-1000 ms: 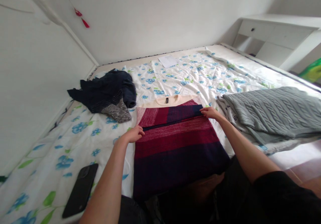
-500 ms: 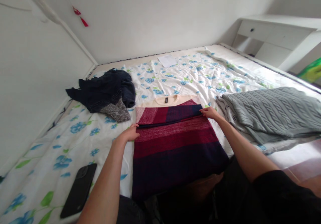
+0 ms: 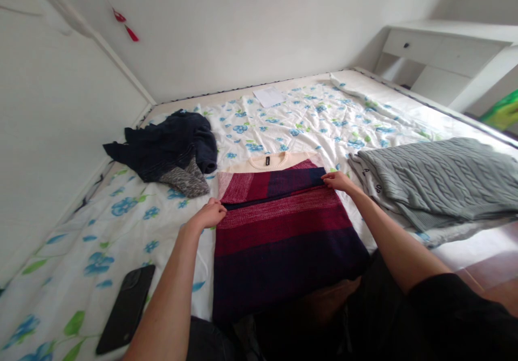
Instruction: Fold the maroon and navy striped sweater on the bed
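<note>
A knit sweater [image 3: 279, 231] in cream, red and navy bands lies flat in front of me, its cream neckline at the far end. Its sleeves are folded across the upper chest. My left hand [image 3: 210, 213] is closed at the left edge, fingers pinching the navy end of a sleeve. On the opposite side my right hand [image 3: 338, 181] pinches the navy cuff of the other sleeve at the right edge. The sweater's lower hem runs into shadow by my lap.
The sweater rests on a floral bedsheet [image 3: 238, 130]. Rumpled dark clothing [image 3: 174, 145] lies to the left, a black phone [image 3: 126, 308] nearer me. Folded grey knitwear [image 3: 441, 180] is at the right. A white paper [image 3: 269, 97] lies toward the wall; a white desk [image 3: 441, 59] stands beyond.
My left hand has shifted slightly downward at the sleeve's edge, its fingers more curled. My right hand stays on the cuff. The camera view has moved a little.
</note>
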{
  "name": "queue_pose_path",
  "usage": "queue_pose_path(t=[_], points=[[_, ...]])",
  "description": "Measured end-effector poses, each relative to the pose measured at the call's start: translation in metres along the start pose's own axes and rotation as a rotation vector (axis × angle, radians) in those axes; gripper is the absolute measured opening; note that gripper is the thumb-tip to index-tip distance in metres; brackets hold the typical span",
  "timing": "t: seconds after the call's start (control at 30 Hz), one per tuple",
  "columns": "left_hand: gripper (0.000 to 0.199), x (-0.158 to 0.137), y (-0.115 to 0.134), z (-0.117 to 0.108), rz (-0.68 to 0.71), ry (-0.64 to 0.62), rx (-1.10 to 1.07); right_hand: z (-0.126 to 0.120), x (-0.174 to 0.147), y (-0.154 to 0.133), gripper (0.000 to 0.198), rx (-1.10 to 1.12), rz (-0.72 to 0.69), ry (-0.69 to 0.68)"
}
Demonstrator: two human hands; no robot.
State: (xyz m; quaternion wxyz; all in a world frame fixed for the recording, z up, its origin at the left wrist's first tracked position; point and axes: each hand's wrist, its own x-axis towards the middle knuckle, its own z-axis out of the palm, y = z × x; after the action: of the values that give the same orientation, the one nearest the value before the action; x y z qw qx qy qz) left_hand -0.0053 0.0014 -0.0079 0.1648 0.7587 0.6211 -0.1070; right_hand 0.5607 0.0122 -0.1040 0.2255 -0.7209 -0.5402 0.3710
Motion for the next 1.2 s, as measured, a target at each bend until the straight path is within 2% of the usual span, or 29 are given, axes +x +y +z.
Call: queue_pose_path(t=[0.1,0.17,0.27,0.43,0.57,0.73,0.83,1.03,1.13,1.2], points=[[0.046,-0.001,0.003,-0.001,0.099,-0.025,-0.011,0.000,-0.001,-0.001,0.028,-0.015,-0.004,0.002],[0.056,0.000,0.003,-0.003,0.121,0.004,-0.006,0.000,-0.002,-0.002,0.027,-0.017,-0.003,0.004],[0.064,0.001,-0.001,-0.004,0.114,0.039,0.005,0.000,-0.002,-0.003,0.025,-0.018,0.006,0.017],[0.070,0.002,-0.003,0.004,0.088,-0.047,-0.027,-0.001,-0.006,-0.004,0.030,-0.068,0.014,0.016],[0.081,0.004,-0.005,0.006,0.082,-0.047,-0.084,-0.003,-0.010,-0.007,0.031,-0.087,0.051,0.049],[0.080,-0.001,-0.018,-0.005,0.076,-0.079,-0.151,-0.007,-0.013,-0.012,0.033,-0.171,0.012,0.151],[0.079,-0.005,-0.023,-0.010,0.087,-0.117,-0.176,-0.008,-0.014,-0.013,0.033,-0.206,0.007,0.164],[0.086,-0.006,-0.013,-0.007,0.042,-0.233,-0.164,-0.007,-0.014,-0.012,0.031,-0.309,0.048,0.150],[0.089,-0.006,-0.009,-0.005,0.044,-0.204,-0.181,-0.009,-0.012,-0.011,0.032,-0.328,0.073,0.155],[0.084,-0.006,-0.007,-0.006,0.048,-0.149,-0.188,-0.010,-0.011,-0.010,0.032,-0.337,0.072,0.150]])
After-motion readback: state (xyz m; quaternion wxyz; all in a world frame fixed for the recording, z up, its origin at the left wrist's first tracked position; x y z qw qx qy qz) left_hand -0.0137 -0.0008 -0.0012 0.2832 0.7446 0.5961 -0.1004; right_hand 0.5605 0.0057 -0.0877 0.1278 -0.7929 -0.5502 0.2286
